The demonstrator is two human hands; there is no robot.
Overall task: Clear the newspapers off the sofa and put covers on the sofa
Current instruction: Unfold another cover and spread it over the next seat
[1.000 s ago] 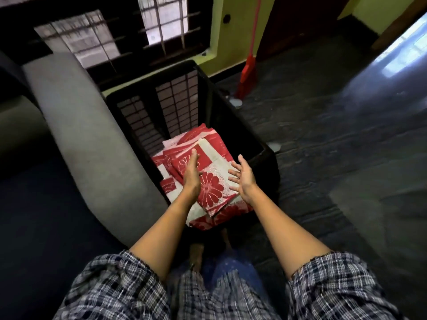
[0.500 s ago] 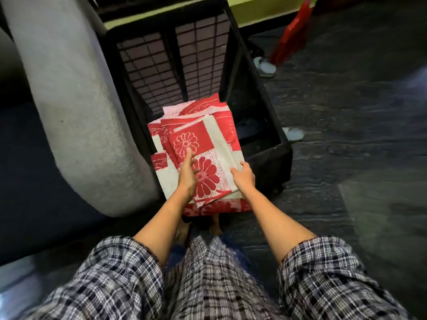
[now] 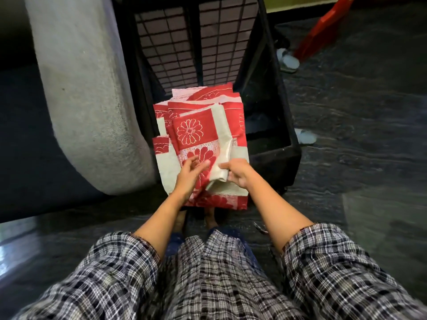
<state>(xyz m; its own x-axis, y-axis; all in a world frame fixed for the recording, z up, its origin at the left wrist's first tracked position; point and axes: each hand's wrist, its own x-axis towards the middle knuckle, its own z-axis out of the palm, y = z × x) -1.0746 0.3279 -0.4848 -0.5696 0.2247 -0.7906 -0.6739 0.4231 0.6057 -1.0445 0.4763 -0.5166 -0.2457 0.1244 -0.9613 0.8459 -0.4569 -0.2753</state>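
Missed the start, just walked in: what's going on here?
A person leans over a black crate beside the grey sofa arm. A stack of folded red-and-white floral covers lies in the crate. The right hand grips the near edge of the top cover, and the left hand rests on it with its fingers relaxed. Nothing has left the stack yet.

Black crate (image 3: pixel 275 158), slippers (image 3: pixel 287 62) (pale), red broom (image 3: pixel 323 33)
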